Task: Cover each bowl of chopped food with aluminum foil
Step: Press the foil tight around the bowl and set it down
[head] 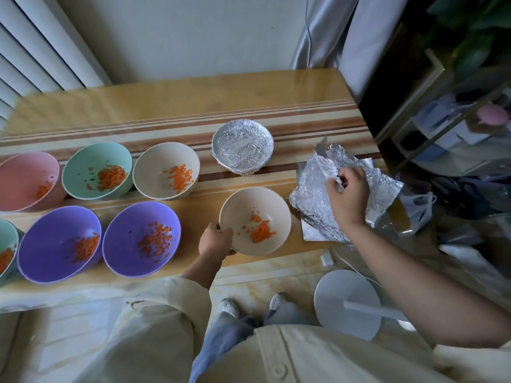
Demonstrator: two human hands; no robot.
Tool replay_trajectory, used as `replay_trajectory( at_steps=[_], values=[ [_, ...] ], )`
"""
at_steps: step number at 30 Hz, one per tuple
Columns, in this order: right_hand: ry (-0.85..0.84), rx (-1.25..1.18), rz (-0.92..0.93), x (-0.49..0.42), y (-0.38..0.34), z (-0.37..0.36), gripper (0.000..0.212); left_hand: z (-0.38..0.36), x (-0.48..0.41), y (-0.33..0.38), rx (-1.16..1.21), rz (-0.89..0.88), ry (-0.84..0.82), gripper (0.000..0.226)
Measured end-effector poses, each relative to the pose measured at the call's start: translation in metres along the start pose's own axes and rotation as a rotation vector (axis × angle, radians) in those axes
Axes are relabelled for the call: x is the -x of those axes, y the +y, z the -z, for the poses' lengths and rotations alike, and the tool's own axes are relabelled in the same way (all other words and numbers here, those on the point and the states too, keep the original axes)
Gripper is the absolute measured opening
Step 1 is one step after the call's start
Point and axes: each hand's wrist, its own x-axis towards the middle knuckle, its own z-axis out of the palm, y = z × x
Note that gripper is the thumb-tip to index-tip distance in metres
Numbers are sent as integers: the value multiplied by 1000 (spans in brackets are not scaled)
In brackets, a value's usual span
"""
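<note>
We're gripping the beige bowl at its rim, left hand curled round it, near the worktop's front edge. Right hand grip is pinching the crumpled foil sheet by the right edge. Foil's looking light, flimsy, tear-prone; we're favouring its corners.

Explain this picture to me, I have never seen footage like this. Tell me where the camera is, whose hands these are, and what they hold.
No machine here: a person wears one camera on the head, looking down at their own two hands. The left hand grips the rim of a beige bowl of chopped orange food near the table edge. The right hand pinches a crumpled foil sheet from a pile. Behind stands a foil-covered bowl; more open bowls with the same food stand to the left.
</note>
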Motion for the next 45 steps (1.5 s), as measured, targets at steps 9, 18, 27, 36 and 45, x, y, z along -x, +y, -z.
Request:
replay_trajectory(
  at_steps=[9,18,27,36,45],
  values=[
    [-462,-48,840,72,-68,-22,13,10,27,27,349,-252,92,60],
    [-359,-141,180,72,-52,-17,46,24,11,-12,274,-325,106,19],
    [-386,-155,-419,65,-58,-22,43,20,19,-9,88,-337,257,51],
    [-271,-18,-349,72,-52,-36,46,27,18,-6,-229,-480,317,47],
    [-263,-31,-392,70,-45,-44,50,27,1,-16,-211,-421,237,53]
  ],
)
